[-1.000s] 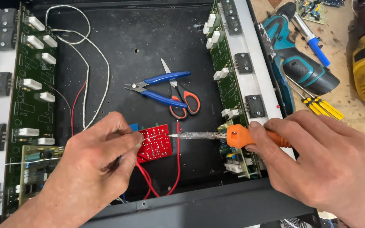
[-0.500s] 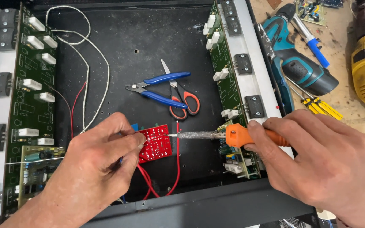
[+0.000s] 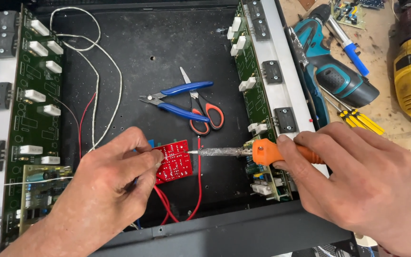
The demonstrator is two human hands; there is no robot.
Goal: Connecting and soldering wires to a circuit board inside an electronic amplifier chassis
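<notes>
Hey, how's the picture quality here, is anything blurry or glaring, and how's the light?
Head view: light is even and soft, shadows faint. The red board, soldering iron and both hands, left and right, are sharp, with no motion blur. Slight sheen on the black chassis floor. Straight chassis edges bow a little toward the frame borders, a wide-lens effect.

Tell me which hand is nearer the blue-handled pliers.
Left. The left hand sits just below the pliers, holding the red circuit board. The right hand is farther away to the right, gripping the soldering iron.
</notes>
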